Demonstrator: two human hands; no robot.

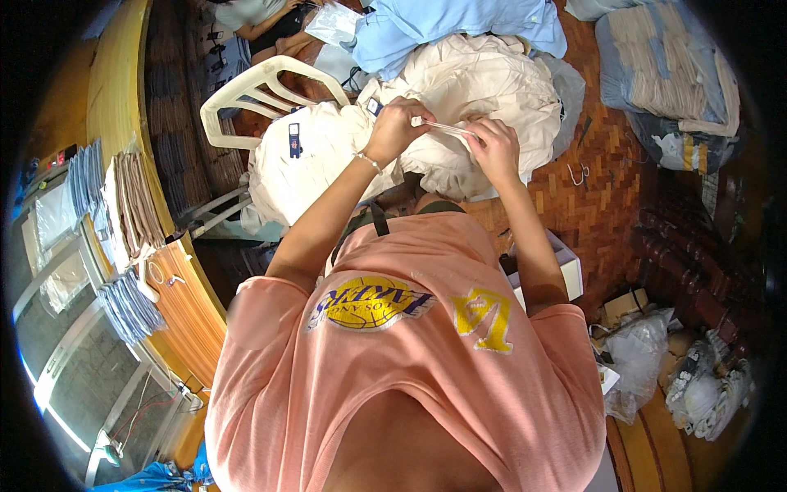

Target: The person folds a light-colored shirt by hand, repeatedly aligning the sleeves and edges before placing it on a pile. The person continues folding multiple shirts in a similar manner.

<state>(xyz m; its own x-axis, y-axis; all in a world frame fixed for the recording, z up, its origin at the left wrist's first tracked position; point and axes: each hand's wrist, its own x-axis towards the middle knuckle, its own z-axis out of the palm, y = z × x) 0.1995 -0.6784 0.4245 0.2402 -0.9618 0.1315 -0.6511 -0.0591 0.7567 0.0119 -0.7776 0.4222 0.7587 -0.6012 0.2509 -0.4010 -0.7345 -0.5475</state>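
My left hand (397, 128) and my right hand (493, 148) are raised in front of me over a pile of cream garments (484, 82). Between them they pinch a thin, pale clear strip (448, 128), the left hand at one end and the right hand at the other. The strip is stretched nearly level above the cloth. A cream garment with a small dark blue tag (295, 139) lies draped just left of my left hand. I cannot tell what the strip is made of.
A white plastic chair (246, 90) carries the cream pile. Light blue shirts (443, 25) lie beyond it, and another person (258, 20) sits at the top left. Folded cloth stacks (131, 197) lie on a wooden counter at left. Bagged bundles (664, 66) and plastic bags (639, 361) sit on the parquet floor at right.
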